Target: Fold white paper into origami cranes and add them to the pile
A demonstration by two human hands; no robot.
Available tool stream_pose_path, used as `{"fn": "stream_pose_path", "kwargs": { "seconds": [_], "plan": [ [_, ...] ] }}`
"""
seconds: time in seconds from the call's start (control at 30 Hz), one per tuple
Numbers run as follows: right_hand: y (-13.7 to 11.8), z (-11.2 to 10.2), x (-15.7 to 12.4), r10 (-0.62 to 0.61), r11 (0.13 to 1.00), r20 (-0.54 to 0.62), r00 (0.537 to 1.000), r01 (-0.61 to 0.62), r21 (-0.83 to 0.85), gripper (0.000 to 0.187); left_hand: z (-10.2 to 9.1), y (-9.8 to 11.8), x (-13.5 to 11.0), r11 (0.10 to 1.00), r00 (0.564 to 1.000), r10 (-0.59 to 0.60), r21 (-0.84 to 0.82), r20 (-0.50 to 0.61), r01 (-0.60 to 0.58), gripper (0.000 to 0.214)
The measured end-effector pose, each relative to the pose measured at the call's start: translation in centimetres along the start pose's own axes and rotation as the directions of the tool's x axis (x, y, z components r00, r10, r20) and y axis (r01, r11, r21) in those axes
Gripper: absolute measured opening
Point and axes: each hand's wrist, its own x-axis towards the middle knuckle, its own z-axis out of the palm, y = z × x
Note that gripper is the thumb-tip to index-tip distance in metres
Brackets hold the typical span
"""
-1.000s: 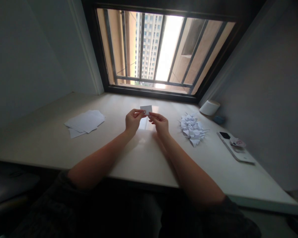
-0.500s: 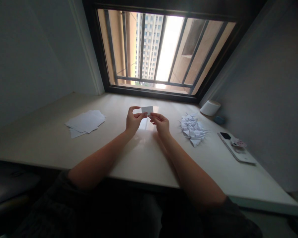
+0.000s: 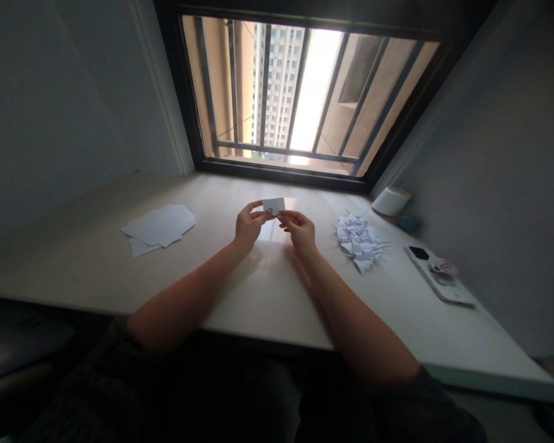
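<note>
A small rectangle of white paper (image 3: pixel 274 204) is held up above the middle of the table. My left hand (image 3: pixel 249 225) pinches it along its left side and lower edge. At its lower right corner, my right hand (image 3: pixel 300 229) grips it between thumb and fingers. Whether the paper is folded in layers I cannot tell. To the left lies a loose stack of white paper sheets (image 3: pixel 159 226). On the right is a heap of folded white paper pieces (image 3: pixel 359 239) with pointed ends.
The white table (image 3: pixel 268 295) runs up to a barred window (image 3: pixel 277 92). At the right wall stand a white roll-like object (image 3: pixel 391 200) and a small dark bluish item (image 3: pixel 408 223). A white phone-like slab (image 3: pixel 447 292) with a ring-shaped attachment lies nearer.
The fingers of my left hand have shifted slightly on the paper, with the index finger lower and flatter against its left side. My right hand stays almost still.
</note>
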Motion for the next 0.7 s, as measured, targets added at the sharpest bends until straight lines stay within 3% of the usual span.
{"fn": "stream_pose_path", "kwargs": {
  "seconds": [0.53,0.7],
  "plan": [
    [0.5,0.1,0.1,-0.097,0.995,-0.006,0.995,0.097,-0.012,0.044,0.5,-0.4,-0.4,0.999,0.999,0.003,-0.051,0.042,-0.001,0.039],
    [0.8,0.3,0.0,-0.045,0.997,-0.067,0.997,0.049,0.062,0.041,0.7,-0.4,-0.5,0.999,0.998,0.011,-0.045,0.059,-0.008,0.038]
  ]
}}
